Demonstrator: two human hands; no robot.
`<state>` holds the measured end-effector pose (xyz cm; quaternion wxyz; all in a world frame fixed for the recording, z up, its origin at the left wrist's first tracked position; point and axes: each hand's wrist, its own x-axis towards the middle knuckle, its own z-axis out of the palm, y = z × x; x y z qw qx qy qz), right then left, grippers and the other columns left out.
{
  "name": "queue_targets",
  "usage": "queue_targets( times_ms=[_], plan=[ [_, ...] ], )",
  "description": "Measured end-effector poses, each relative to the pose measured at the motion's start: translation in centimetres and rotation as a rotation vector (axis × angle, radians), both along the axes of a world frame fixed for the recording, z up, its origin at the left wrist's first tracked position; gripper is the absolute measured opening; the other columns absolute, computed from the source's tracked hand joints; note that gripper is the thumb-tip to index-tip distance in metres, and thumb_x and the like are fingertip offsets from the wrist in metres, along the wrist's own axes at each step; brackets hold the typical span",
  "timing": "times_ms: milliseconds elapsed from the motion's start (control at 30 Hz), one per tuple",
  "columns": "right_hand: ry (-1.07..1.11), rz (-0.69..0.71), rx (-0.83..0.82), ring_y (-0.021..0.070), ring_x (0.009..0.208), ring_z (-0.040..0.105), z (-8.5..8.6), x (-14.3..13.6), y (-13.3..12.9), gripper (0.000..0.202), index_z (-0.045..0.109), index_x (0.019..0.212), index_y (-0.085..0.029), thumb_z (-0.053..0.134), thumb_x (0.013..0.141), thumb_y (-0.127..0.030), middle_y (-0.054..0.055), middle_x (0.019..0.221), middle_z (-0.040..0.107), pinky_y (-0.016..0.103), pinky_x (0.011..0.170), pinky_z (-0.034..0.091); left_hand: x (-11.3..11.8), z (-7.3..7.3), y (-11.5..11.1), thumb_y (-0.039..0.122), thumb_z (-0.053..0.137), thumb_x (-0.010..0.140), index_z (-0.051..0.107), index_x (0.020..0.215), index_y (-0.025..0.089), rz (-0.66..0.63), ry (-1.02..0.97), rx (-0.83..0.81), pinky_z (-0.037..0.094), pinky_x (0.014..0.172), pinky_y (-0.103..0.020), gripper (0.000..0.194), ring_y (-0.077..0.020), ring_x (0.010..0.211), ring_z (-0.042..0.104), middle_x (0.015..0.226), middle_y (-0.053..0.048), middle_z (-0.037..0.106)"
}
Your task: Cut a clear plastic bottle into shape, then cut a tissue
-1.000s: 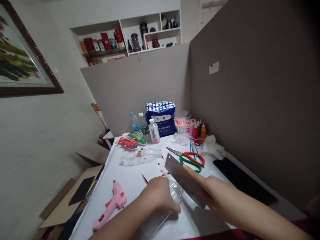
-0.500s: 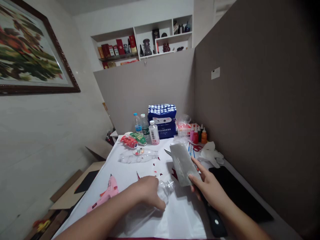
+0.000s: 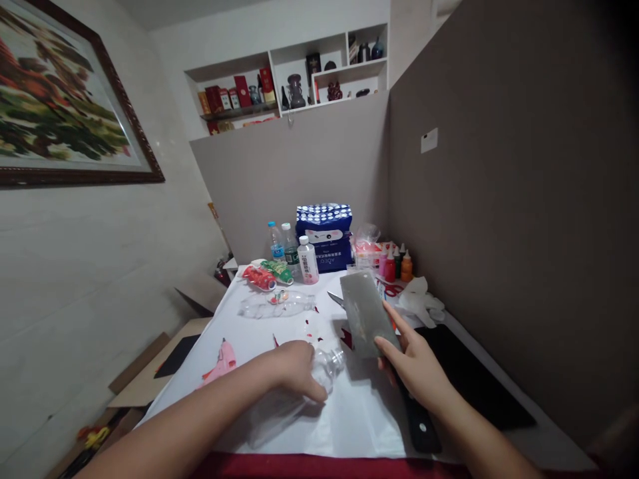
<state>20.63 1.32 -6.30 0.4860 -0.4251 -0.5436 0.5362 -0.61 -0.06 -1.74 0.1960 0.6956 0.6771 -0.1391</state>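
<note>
My left hand [image 3: 298, 369] is wrapped round a clear plastic bottle [image 3: 329, 366] that lies on its side on the white tabletop, its open neck toward the right. My forearm hides part of the bottle. In my right hand [image 3: 419, 376] is a cleaver [image 3: 363, 313]; the thumb and fingers grip it where the broad grey blade meets the black handle. The blade points away from me, raised just right of the bottle's neck and apart from it. Behind my left hand lies another clear bottle [image 3: 269, 306]. Dark red scraps [image 3: 347, 338] lie near the blade.
A pink glue gun [image 3: 224, 359] lies at left. Scissors [image 3: 336, 299] lie partly behind the blade. Standing bottles [image 3: 308, 261], a blue bag [image 3: 324, 246] and paint bottles [image 3: 390, 267] line the back. At right are a white glove [image 3: 417, 299], a black mat [image 3: 469, 372] and a partition [image 3: 499, 199].
The camera view has shifted slightly, showing more of the red front edge. Both grips stay the same, and the cleaver blade has tilted a little.
</note>
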Motion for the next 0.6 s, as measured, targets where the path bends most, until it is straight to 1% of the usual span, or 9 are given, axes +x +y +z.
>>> queue_targets(
  times_ms=[167,267,400,500,600],
  plan=[
    [-0.006,-0.022,0.024,0.0129,0.041,0.051,-0.6,-0.2,0.3,0.083,0.018,0.149,-0.023,0.057,0.078,-0.036,-0.008,0.057,0.054,0.021,0.033,0.039,-0.2,-0.1,0.1,0.054,0.068,0.046,0.066,0.090,0.015,-0.011,0.002,0.004,0.041,0.050,-0.027,0.059,-0.0257,0.073,0.065,0.084,-0.009,0.071],
    [-0.011,-0.028,0.032,0.0122,0.039,0.050,-1.0,-0.3,0.5,0.082,0.018,0.149,-0.024,0.058,0.078,-0.036,-0.008,0.057,0.055,0.021,0.033,0.040,-0.3,-0.2,0.2,0.056,0.068,0.045,0.067,0.090,0.015,-0.012,0.007,-0.005,0.042,0.052,-0.028,0.061,-0.0259,0.073,0.065,0.084,-0.009,0.071],
    [-0.021,-0.032,0.040,0.0132,0.042,0.051,-1.1,-0.4,0.6,0.081,0.018,0.149,-0.025,0.058,0.079,-0.035,-0.008,0.056,0.055,0.021,0.033,0.041,-0.4,-0.2,0.2,0.057,0.067,0.045,0.067,0.090,0.014,-0.017,0.006,-0.012,0.044,0.054,-0.029,0.062,-0.0262,0.071,0.065,0.082,-0.009,0.071],
    [-0.052,-0.043,0.037,0.0121,0.037,0.047,-1.1,-0.4,0.7,0.079,0.019,0.149,-0.025,0.056,0.080,-0.037,-0.009,0.050,0.053,0.021,0.034,0.040,-0.5,-0.4,0.1,0.057,0.067,0.045,0.067,0.091,0.015,-0.017,-0.006,0.001,0.045,0.055,-0.030,0.062,-0.0273,0.072,0.065,0.084,-0.010,0.070],
    [-0.071,-0.046,0.028,0.0120,0.036,0.046,-1.0,-0.5,0.8,0.080,0.020,0.149,-0.023,0.056,0.080,-0.039,-0.009,0.049,0.053,0.021,0.035,0.039,-0.8,-0.8,0.1,0.061,0.066,0.045,0.066,0.095,0.017,-0.007,-0.019,0.025,0.047,0.057,-0.032,0.067,-0.0295,0.077,0.065,0.090,-0.011,0.070]
  ],
)
